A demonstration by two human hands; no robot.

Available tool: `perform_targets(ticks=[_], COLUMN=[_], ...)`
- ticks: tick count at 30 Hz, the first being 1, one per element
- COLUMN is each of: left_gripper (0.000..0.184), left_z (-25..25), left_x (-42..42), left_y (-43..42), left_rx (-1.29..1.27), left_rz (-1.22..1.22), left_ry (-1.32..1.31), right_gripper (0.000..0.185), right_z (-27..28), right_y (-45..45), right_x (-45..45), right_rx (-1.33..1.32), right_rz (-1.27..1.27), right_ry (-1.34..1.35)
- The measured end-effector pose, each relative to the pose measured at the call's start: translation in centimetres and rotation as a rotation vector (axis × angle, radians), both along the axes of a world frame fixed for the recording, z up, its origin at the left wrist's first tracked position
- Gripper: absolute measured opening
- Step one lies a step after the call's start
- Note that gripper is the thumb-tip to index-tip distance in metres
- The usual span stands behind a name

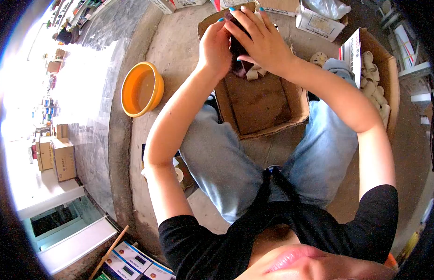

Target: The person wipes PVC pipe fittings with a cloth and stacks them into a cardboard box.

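Basically, in the head view, hands together over the far part of the open cardboard box, just in front of the knees. Between the palms, a dark, fuzzy-looking thing, partly covered and too hidden to identify. Left hand cupped along its near left side, fingers bunched toward the top; cannot tell from here how firmly closed, or on exactly what. Right hand with fingers long, fairly straight and slightly apart, laid across the top and right side rather than curled in a grip; thumb reaching in lower down. Just beside the lower end of the dark thing, a few pale short tube pieces. Off to the right, a second carton with many similar pale pieces; to the left, on the floor, an orange basin.

For good handling, best to steady with the left, press evenly with the flat right, and work low over the box to catch anything loose. Watch the thumb, likely to snag the small pieces.
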State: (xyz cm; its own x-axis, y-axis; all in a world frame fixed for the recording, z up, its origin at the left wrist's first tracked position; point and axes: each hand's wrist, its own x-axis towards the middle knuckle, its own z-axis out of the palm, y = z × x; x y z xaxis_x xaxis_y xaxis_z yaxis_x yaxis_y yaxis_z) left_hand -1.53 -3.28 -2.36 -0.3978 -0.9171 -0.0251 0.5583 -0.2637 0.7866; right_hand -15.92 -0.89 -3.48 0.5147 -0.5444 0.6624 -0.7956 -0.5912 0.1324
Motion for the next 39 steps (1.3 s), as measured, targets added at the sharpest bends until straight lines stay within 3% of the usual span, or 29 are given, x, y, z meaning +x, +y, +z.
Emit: perform_targets(ticks=[8,9,11,14,16,18,21,24,26,28,29,34,39], left_gripper=[0.048,0.048,0.046,0.048,0.028,0.02,0.024,0.032,0.037,0.041,0.044,0.061,0.06], left_z=[0.3,0.7,0.9,1.4,2.5,1.8,1.6,1.5,1.7,2.4,2.5,2.9,2.8], left_x=[0.1,0.0,0.1,0.4,1.2,2.0,2.4,1.8,1.4,1.0,0.9,0.7,0.1], left_y=[-0.3,-0.1,-0.2,-0.3,-0.2,-1.1,-0.8,-0.4,0.1,0.7,0.9,1.6,2.3], left_rx=[-0.018,-0.046,-0.093,-0.256,-0.47,-0.925,-1.242,-1.447,-1.537,-1.541,-1.542,-1.529,-1.476], left_rz=[-0.096,-0.088,-0.07,0.032,0.113,0.416,0.506,0.505,0.482,0.448,0.432,0.281,0.294], left_ry=[-0.048,-0.054,-0.083,-0.394,-0.567,-0.903,-1.084,-1.167,-1.174,-1.143,-1.128,-1.105,-1.128], right_gripper=[0.067,0.054,0.055,0.058,0.059,0.06,0.048,0.063,0.06,0.063,0.055,0.058,0.063], right_z=[2.0,3.5,3.8,4.7,5.5,4.9,4.4,4.0,4.4,4.6,4.1,-1.1,1.2], right_y=[-1.0,-0.8,-1.2,-1.8,-1.8,-3.3,-4.8,-4.2,-3.2,-2.8,-2.9,-5.8,-3.7], right_x=[-0.8,-1.1,-1.3,-2.6,-3.9,-6.1,-7.6,-7.2,-7.0,-7.2,-7.3,-8.8,-7.9], right_rx=[-0.065,-0.015,0.137,0.462,0.768,0.791,1.177,1.336,1.453,1.633,1.686,1.764,1.753], right_rz=[0.041,0.128,0.235,0.261,0.182,0.325,0.614,0.587,0.569,0.585,0.683,0.6,0.693], right_ry=[-0.141,-0.134,-0.262,-0.436,-0.59,-0.605,-0.872,-0.919,-0.904,-0.885,-0.985,-0.997,-0.991])
